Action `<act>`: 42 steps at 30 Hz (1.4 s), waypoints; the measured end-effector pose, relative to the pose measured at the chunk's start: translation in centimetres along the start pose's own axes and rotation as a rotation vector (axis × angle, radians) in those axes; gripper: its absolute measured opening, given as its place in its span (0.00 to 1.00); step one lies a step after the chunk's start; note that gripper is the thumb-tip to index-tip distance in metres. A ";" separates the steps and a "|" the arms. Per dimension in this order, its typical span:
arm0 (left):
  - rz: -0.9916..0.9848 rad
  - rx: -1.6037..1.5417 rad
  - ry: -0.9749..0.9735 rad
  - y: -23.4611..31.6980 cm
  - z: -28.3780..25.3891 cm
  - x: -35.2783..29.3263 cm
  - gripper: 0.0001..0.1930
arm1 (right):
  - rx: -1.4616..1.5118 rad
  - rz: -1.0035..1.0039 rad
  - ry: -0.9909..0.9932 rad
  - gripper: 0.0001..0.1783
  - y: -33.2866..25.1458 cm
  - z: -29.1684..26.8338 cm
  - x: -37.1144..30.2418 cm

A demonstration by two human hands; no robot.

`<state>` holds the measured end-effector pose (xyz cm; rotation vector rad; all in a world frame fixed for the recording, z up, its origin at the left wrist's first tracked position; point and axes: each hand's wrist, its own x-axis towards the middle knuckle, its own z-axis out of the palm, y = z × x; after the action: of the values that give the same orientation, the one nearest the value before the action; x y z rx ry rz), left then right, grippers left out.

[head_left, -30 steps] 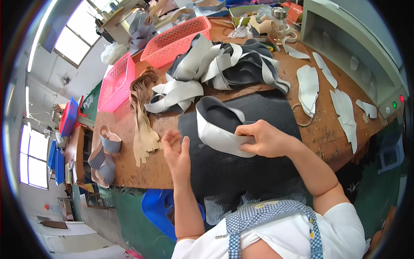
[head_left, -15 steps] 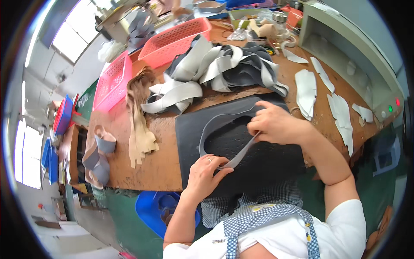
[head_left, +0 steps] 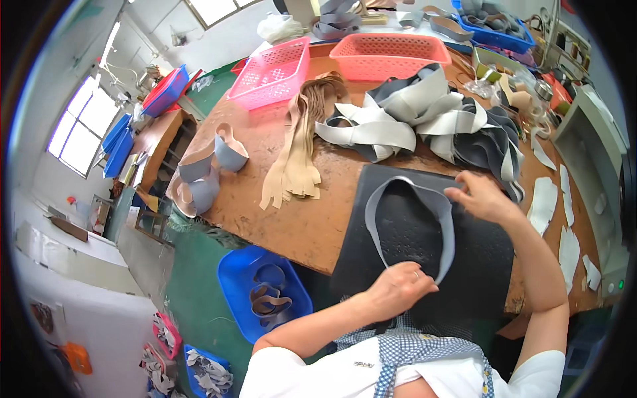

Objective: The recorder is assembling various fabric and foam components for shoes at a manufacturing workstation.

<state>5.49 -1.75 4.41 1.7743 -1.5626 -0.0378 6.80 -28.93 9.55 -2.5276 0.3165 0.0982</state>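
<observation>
A grey fabric band (head_left: 446, 235), joined into a loop, stands on edge over a black perforated mat (head_left: 484, 265) on the wooden table. My left hand (head_left: 400, 290) pinches the near end of the loop between thumb and fingers; the hand covers that stretch of the band. By the far right side of the loop is my right hand (head_left: 488, 197), thumb and index finger a little apart, with no visible grip on the band. Beyond the mat lies a heap of white and dark grey strips (head_left: 424, 99).
Beige strips (head_left: 295, 156) and curved grey-blue pieces (head_left: 199, 176) lie to the left on the table (head_left: 265, 229). Two pink baskets (head_left: 391, 56) stand behind. White cut pieces (head_left: 568, 255) lie right, beside a grey machine (head_left: 597, 146). A blue bin (head_left: 229, 272) with bands sits lower left.
My view has swung left. The band, earlier stretched taut between both hands, now forms a rounded upright loop. My right hand has come off it; my left hand still grips it.
</observation>
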 end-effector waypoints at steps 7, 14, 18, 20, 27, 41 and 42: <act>-0.457 0.099 0.526 -10.6 -8.8 3.2 0.10 | 0.296 0.096 -0.067 0.20 1.8 2.5 3.1; -0.939 0.899 0.470 -33.3 -17.1 -4.3 0.13 | -0.171 -0.300 -0.201 0.20 -2.2 2.5 2.6; -0.881 0.785 0.320 -31.6 -16.2 -5.2 0.15 | -0.371 -0.208 0.103 0.15 -0.6 3.2 4.2; -0.772 1.128 0.078 -27.8 -13.2 -4.7 0.17 | -0.351 -0.272 0.337 0.13 1.5 1.3 5.5; -0.887 0.944 0.057 -14.9 -11.1 -11.5 0.26 | -0.401 -0.343 0.350 0.24 -4.6 0.3 3.6; -1.135 0.310 0.629 -25.1 -17.4 -4.3 0.32 | -0.017 -0.707 0.186 0.17 -13.2 6.8 -4.2; -1.114 0.304 0.621 -27.1 -17.0 -4.4 0.32 | -0.008 -0.722 0.189 0.15 -13.4 7.0 -4.8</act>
<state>35.30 9.74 -0.14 2.3723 -0.0457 0.2031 5.42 -13.32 11.72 -2.5042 -0.5316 -0.4200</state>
